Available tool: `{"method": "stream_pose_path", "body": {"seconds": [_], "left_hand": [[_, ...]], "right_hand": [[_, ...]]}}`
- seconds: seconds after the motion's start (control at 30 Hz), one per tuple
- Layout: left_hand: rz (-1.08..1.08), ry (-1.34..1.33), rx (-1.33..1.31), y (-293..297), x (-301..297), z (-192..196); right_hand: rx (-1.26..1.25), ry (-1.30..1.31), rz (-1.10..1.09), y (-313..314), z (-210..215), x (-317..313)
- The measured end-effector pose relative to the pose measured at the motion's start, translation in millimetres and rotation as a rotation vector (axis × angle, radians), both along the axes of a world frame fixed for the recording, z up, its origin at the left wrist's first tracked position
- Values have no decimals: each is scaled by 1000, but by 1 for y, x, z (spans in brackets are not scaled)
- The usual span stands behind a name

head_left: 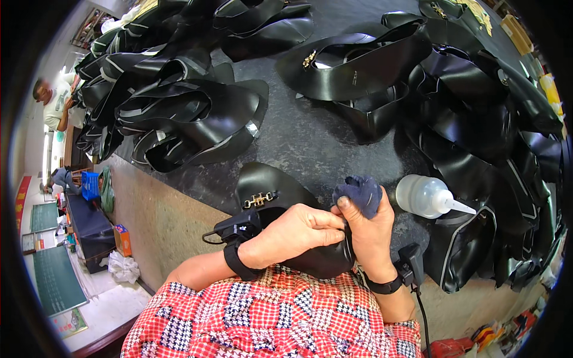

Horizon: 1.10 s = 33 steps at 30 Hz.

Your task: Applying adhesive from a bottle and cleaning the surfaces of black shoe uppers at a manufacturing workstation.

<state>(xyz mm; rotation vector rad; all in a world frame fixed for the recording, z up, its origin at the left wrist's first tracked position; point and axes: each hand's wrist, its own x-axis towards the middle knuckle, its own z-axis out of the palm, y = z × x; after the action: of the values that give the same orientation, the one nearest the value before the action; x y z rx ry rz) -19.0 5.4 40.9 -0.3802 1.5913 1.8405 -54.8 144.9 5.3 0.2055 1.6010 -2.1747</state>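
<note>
A black leather shoe upper (268, 188) with a gold metal buckle lies at the near edge of the dark worktable (310, 143). My left hand (295, 232) grips its rear part from above. My right hand (367, 230) holds a dark blue cloth (359, 194) bunched in its fingers, pressed against the upper's right side. Both wrists wear black straps with small devices and cables.
A clear squeeze bottle (427, 197) with a white nozzle lies to the right of my hands. Piles of black shoe uppers (179, 107) cover the left, back and right (477, 119) of the table. Another person (54, 101) stands far left.
</note>
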Motion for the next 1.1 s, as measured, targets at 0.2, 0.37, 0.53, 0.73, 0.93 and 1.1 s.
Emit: {"method": "stream_pose_path", "body": {"seconds": [0.2,0.37,0.53,0.73,0.93,1.1], "left_hand": [[166,-49,101,-7,2,-6],[150,-61,90,-4,-1,0],[127,-13,70,-8,3,-4],[179,-27,34,-1,7,0],[205,142,-128,-3,15,-11],[139,214,-128,8,13,-7]], "right_hand": [[-277,-131,1,22,6,-11],[-395,-105,69,19,-8,3],[-215,20,332,18,2,3],[27,194,253,16,-2,1],[253,352,106,-3,-5,9],[309,335,73,-3,-2,6]]}}
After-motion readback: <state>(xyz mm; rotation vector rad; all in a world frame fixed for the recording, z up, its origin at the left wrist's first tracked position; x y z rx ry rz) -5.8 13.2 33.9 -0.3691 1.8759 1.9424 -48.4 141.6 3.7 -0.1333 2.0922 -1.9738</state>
